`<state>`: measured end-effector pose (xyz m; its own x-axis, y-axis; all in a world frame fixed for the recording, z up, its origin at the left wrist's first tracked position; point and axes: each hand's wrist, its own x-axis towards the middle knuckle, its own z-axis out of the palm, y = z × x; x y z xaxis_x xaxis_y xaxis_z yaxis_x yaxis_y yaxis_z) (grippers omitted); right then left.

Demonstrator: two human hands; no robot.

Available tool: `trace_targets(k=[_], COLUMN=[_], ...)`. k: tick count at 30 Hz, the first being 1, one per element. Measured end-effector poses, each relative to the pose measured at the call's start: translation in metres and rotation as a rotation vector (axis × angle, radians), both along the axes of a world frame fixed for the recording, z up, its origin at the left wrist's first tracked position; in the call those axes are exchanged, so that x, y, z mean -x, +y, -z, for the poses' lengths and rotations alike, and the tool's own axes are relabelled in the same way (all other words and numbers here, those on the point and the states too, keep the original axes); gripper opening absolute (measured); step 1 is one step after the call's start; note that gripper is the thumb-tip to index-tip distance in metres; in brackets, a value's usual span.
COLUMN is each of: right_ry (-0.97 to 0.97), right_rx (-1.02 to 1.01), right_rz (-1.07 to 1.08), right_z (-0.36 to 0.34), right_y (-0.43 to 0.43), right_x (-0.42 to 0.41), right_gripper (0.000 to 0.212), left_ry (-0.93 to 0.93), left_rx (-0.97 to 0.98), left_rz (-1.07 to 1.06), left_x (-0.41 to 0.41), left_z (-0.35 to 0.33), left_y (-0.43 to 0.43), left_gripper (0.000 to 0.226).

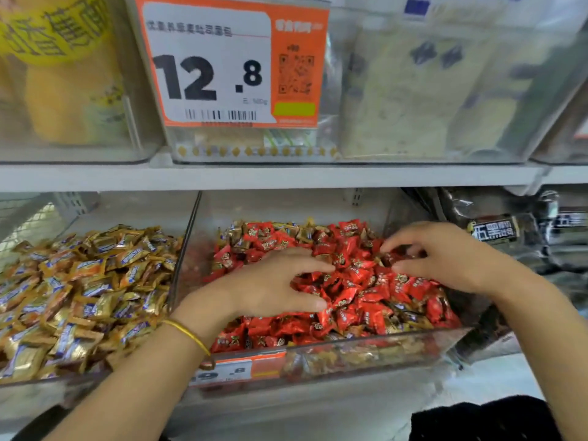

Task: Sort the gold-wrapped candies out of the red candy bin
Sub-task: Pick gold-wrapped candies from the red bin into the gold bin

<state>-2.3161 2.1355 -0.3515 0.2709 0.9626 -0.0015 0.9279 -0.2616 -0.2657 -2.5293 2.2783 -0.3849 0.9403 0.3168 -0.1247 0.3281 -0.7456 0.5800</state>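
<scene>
The clear bin (375, 343) in the middle of the lower shelf is heaped with red-wrapped candies (353, 291). Gold-wrapped candies (237, 238) are mixed in along its back edge and at the front right. My left hand (276, 281) rests on the red heap with its fingers spread flat and holds nothing. My right hand (445, 254) is over the right part of the heap, fingers curled, with thumb and forefinger pinching a brownish-gold candy (386, 260). To the left, a neighbouring bin is full of gold-wrapped candies (79, 291).
A clear divider wall (186, 246) separates the two bins. Black packets (496, 232) lie to the right of the red bin. A white shelf edge (286, 176) runs above, carrying clear bins and an orange price tag (232, 65).
</scene>
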Motion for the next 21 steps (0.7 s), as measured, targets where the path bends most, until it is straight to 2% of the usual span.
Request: trace_targets(k=[4, 7, 11, 15, 19, 21], right_ry=[-0.089, -0.187, -0.069, 0.083, 0.478, 0.540], right_rx=[0.310, 0.380, 0.266, 0.190, 0.055, 0.036], right_rz=[0.028, 0.023, 0.003, 0.008, 0.019, 0.017], right_z=[0.014, 0.025, 0.028, 0.024, 0.016, 0.012], right_y=[-0.004, 0.011, 0.024, 0.029, 0.026, 0.023], right_x=[0.007, 0.010, 0.010, 0.001, -0.001, -0.002], right_gripper=[0.090, 0.104, 0.083, 0.079, 0.067, 0.066], left_ry=[0.216, 0.280, 0.189, 0.091, 0.126, 0.144], left_rx=[-0.123, -0.180, -0.184, -0.152, 0.097, 0.215], left_rz=[0.068, 0.062, 0.005, -0.067, -0.112, -0.125], left_x=[-0.022, -0.035, -0.051, -0.056, -0.048, -0.043], left_z=[0.008, 0.015, 0.020, 0.016, 0.007, -0.001], left_y=[-0.009, -0.011, -0.007, -0.001, 0.011, 0.018], left_gripper=[0.074, 0.091, 0.104, 0.100, 0.099, 0.087])
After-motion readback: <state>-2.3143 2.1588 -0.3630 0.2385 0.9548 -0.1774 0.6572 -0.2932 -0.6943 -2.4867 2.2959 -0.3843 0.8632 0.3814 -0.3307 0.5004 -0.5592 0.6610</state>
